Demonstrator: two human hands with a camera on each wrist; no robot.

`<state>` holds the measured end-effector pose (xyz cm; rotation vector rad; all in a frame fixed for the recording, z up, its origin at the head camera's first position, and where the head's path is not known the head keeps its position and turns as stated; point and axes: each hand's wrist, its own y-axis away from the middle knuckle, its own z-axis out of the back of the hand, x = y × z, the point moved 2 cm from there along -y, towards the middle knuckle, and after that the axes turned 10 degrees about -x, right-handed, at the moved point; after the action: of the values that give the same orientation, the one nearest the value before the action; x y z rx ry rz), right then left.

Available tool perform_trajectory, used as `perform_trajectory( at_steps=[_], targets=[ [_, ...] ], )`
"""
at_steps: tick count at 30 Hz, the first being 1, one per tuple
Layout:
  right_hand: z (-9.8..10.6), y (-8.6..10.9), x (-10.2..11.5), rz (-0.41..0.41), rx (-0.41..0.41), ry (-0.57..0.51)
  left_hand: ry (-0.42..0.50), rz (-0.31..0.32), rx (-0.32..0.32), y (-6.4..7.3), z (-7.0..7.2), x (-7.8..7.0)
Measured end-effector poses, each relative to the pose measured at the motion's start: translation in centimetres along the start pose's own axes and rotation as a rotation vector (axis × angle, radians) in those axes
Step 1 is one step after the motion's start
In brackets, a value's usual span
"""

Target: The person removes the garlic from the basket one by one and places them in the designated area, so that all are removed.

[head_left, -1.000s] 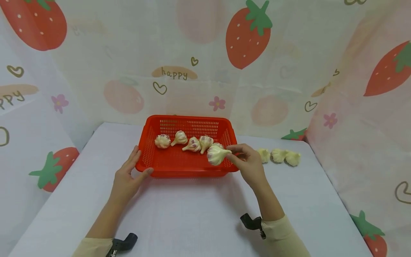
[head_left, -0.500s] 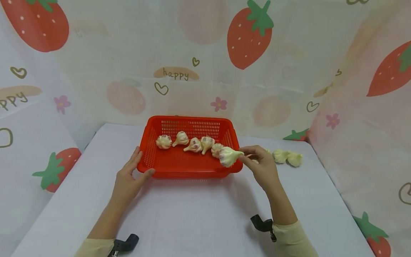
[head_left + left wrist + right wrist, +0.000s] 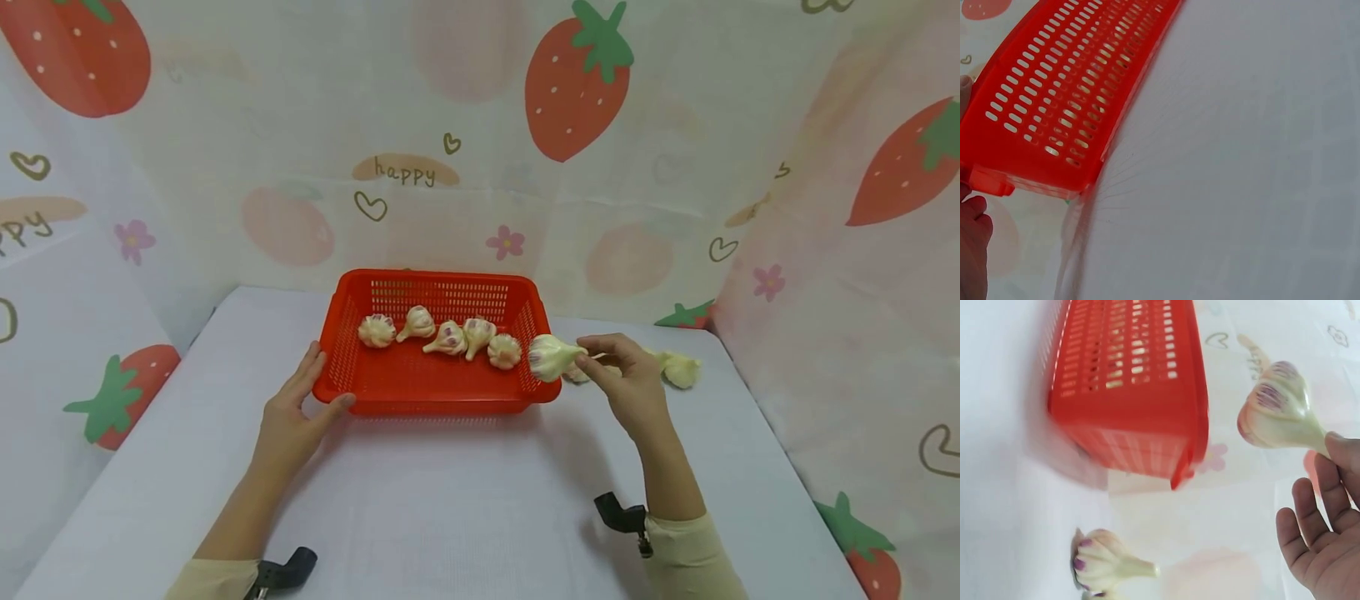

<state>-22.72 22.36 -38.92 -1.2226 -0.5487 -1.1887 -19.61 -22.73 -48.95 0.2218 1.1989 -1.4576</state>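
Note:
My right hand (image 3: 626,379) pinches a garlic bulb (image 3: 552,358) by its stem, above the right rim of a red plastic basket (image 3: 420,407). In the right wrist view the held garlic bulb (image 3: 1275,406) hangs apart from the basket's wall, purple streaks on its round end. My left hand (image 3: 292,421) holds the basket's front left corner, thumb at the front rim, fingers along the left side. Several garlic bulbs (image 3: 450,338) lie in a loose row inside the basket. More garlic bulbs (image 3: 681,371) sit on the table right of it, partly hidden behind my right hand.
The white-covered table (image 3: 450,508) runs up to a strawberry-print cloth (image 3: 465,100) that hangs behind and at both sides. The basket stands close to the back cloth. One garlic bulb (image 3: 1107,559) rests near the basket's right end.
My right hand has moved right with the garlic bulb, from over the basket's inside to its right rim. My left hand and the basket have stayed put.

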Motion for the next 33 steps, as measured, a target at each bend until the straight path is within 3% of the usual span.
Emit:
perform_trajectory(
  at_steps=[14, 25, 33],
  targets=[
    [3.3, -0.9, -0.6, 0.031, -0.136, -0.003, 0.004, 0.005, 0.003, 0.0, 0.0, 0.0],
    [6.2, -1.4, -1.3, -0.048, -0.207, 0.013, 0.016, -0.009, -0.003, 0.1, -0.2, -0.1],
    [9.4, -1.9, -2.5, -0.108, -0.368, -0.147, 0.0, 0.001, 0.005, 0.1, 0.1, -0.2]
  ],
)
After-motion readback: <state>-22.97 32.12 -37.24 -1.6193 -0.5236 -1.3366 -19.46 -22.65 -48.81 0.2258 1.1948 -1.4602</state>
